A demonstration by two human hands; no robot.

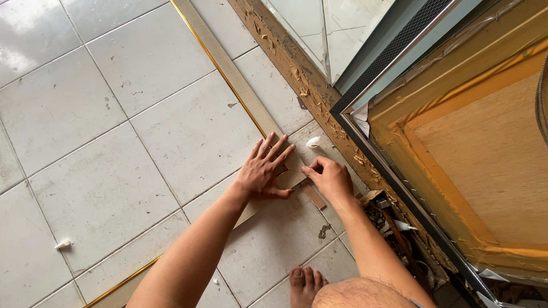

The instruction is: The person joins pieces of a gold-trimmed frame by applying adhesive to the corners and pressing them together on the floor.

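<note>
A long flat beige trim strip (pixel 228 71) with a gold edge lies diagonally across the white tiled floor (pixel 114 114). My left hand (pixel 264 169) presses flat on the strip, fingers spread. Just to its right, my right hand (pixel 330 178) has its fingers pinched together at the strip's edge; what they pinch is too small to tell. A small brown offcut (pixel 314 197) lies on the tile below my right hand.
A glue-smeared wooden frame (pixel 308 85) runs diagonally beside a metal-edged brown panel (pixel 491 148) at the right. White scraps (pixel 313 142) (pixel 63 244) lie on the tiles. A hammer (pixel 394 222) rests among debris. My bare foot (pixel 305 283) stands at the bottom.
</note>
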